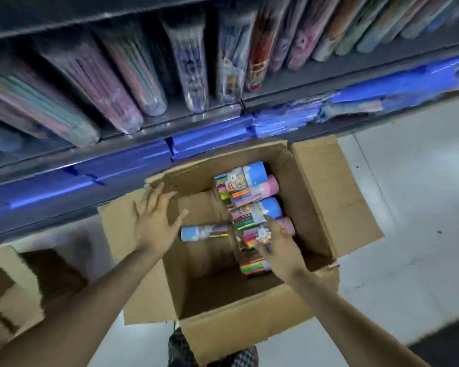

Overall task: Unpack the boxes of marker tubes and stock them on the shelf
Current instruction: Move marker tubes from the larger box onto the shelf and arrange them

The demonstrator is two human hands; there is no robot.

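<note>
On a pale shop floor (408, 207) below a stocked shelf (170, 120), an open cardboard box (249, 321) holds marker tubes (252, 207) stacked at its right side. The left hand (154, 223) hangs spread-fingered above the box's left flap, holding nothing. The right hand (278, 245) reaches in, fingers extended onto a pink-capped tube (284, 223). One blue-capped tube (202, 233) lies apart. Label print is too blurred to read.

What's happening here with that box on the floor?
A person is unpacking an open cardboard box of marker tubes in front of a stocked shelf. The right hand reaches onto the stacked tubes; the left hand hovers open above the box. Many tubes remain inside.
</note>
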